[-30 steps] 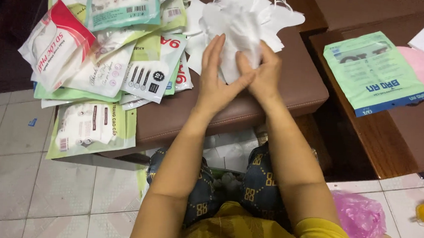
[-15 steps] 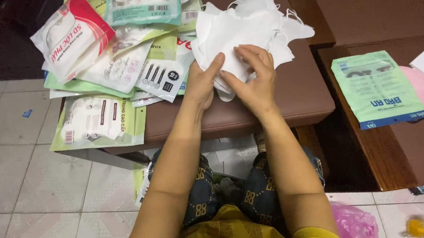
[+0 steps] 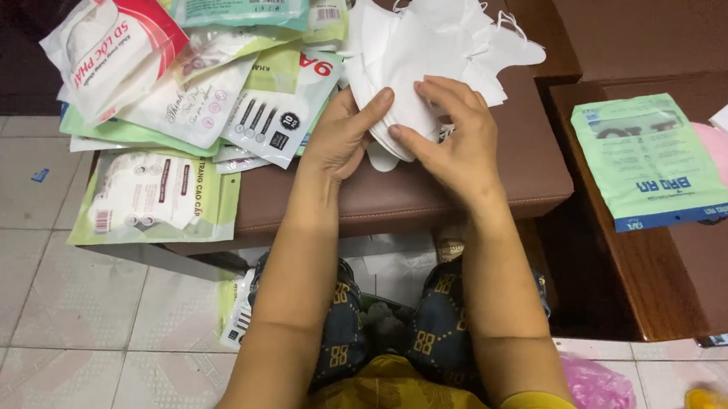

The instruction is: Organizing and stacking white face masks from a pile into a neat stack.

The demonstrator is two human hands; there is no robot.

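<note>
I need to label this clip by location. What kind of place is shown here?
Probably a home room used for packing, not a factory: a padded brown bench as worktop, a tiled floor, and loose white face masks beside a heap of printed pouches. Both hands handle a mask.

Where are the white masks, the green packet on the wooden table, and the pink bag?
white masks [image 3: 429, 40], head view, middle of the pile.
green packet [image 3: 649, 159], head view, centre of its face.
pink bag [image 3: 600, 400], head view, its crumpled middle.

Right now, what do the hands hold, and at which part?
Both hands, left hand and right hand, hold one white face mask at its lower edge.
</note>
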